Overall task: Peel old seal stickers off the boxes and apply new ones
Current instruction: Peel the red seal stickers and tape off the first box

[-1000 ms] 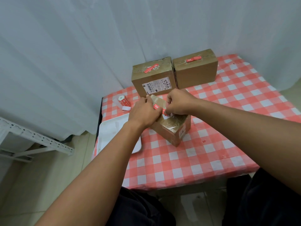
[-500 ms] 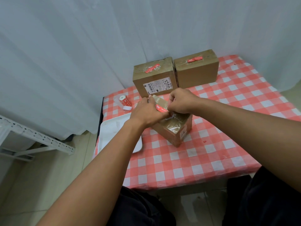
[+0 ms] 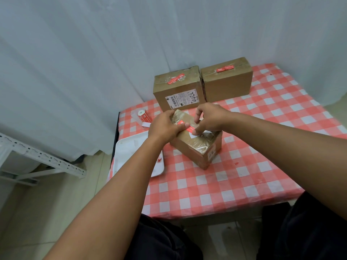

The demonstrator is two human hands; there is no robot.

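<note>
A small taped cardboard box (image 3: 195,147) lies at an angle on the checked tablecloth. A red seal sticker (image 3: 188,127) lies across its top. My left hand (image 3: 165,126) grips the box's left end, thumb pressing the sticker's left part. My right hand (image 3: 210,119) is at the sticker's right end, thumb and fingers pinching its white end on the lid. Two bigger boxes stand behind: the one with a shipping label (image 3: 178,92) and the plain one (image 3: 228,83), each with a red sticker on top. A roll of red stickers (image 3: 144,117) lies at the back left.
A white tray (image 3: 131,154) with a red scrap sits at the table's left edge. Small red scraps lie on the checked tablecloth (image 3: 244,175). White curtains hang behind. A metal rack (image 3: 37,156) stands on the floor to the left.
The sticker now lies flatter along the box top. My right hand has moved to its right end. My left hand stays on the box's left end.
</note>
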